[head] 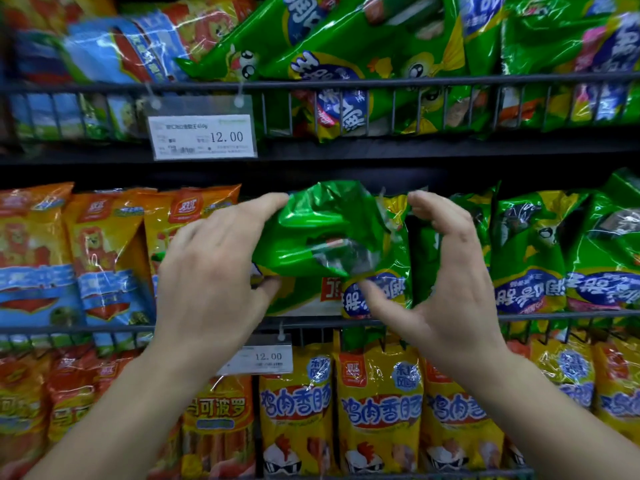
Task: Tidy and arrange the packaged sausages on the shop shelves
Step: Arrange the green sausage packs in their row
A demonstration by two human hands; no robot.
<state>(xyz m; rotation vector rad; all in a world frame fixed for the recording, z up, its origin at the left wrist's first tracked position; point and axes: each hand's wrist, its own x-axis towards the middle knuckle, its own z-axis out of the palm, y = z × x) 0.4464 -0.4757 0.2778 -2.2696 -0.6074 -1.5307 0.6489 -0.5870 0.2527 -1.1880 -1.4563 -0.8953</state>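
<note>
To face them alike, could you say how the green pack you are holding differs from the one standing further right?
The held pack is crumpled and folded; the standing pack is upright, label showing. The left hand grips the held pack; the standing pack is untouched. Both are green.

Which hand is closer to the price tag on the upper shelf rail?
Left. The left hand sits below the upper price tag, slightly to its right, holding the crumpled green packet. The right hand is farther off to the tag's lower right.
</note>
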